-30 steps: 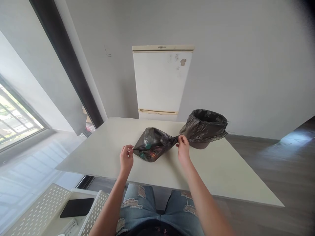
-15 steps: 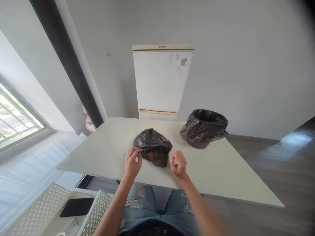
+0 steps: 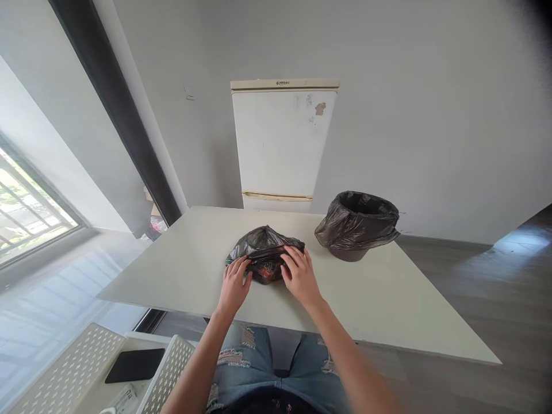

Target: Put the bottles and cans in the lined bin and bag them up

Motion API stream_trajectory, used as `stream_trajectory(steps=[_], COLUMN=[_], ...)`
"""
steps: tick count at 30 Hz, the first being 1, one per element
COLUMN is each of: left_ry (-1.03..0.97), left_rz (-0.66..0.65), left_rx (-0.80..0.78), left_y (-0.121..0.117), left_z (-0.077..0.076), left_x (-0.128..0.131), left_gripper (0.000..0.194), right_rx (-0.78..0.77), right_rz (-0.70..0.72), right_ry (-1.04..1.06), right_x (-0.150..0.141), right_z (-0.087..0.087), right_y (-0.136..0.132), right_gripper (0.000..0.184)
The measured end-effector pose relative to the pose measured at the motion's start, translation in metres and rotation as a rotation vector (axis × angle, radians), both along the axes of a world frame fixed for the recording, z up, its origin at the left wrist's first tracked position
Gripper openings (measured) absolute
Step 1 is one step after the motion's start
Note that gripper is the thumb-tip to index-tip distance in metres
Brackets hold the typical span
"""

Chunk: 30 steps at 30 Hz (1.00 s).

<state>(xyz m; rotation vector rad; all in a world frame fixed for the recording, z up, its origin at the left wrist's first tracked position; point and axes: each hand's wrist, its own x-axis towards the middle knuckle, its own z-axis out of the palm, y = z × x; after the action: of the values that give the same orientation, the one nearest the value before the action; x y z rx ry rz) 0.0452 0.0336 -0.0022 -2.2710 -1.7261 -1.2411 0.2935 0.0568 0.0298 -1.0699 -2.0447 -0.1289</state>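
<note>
A filled black rubbish bag (image 3: 264, 248) lies on the white table (image 3: 388, 299), with coloured scraps showing through its plastic. Both my hands rest on its near side. My left hand (image 3: 235, 283) touches the bag's left part with the fingers stretched forward. My right hand (image 3: 299, 275) lies on the bag's right part, fingers spread over the plastic. To the right of the bag stands a small bin lined with a black bag (image 3: 357, 224), its mouth open.
A white fridge (image 3: 282, 144) stands against the grey wall behind the table. At the lower left a white perforated rack (image 3: 81, 368) holds a black phone (image 3: 134, 364). A window is at the far left.
A second ago my hands pulled two ends of the bag apart. They then let go and drew back, and now both lie flat on the bag.
</note>
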Motion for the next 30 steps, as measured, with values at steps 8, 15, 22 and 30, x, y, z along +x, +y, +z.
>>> stream_trajectory(steps=[8, 15, 22, 30], left_ry=[0.072, 0.149, 0.093, 0.036], left_rz=[-0.024, -0.454, -0.203, 0.093], left_rx=[0.026, -0.019, -0.204, -0.312], left_y=[-0.016, -0.043, -0.044, -0.031], left_z=[0.007, 0.023, 0.019, 0.028], left_x=[0.011, 0.022, 0.034, 0.067], left_gripper=[0.019, 0.019, 0.024, 0.038], right_rx=[-0.113, 0.091, 0.070, -0.005], right_rz=[-0.359, 0.212, 0.373, 0.273], right_ry=[-0.109, -0.137, -0.148, -0.132], right_x=[0.016, 0.015, 0.019, 0.020], right_z=[-0.005, 0.002, -0.022, -0.050], right_y=[0.020, -0.002, -0.009, -0.001], right_gripper=[0.045, 0.055, 0.024, 0.020])
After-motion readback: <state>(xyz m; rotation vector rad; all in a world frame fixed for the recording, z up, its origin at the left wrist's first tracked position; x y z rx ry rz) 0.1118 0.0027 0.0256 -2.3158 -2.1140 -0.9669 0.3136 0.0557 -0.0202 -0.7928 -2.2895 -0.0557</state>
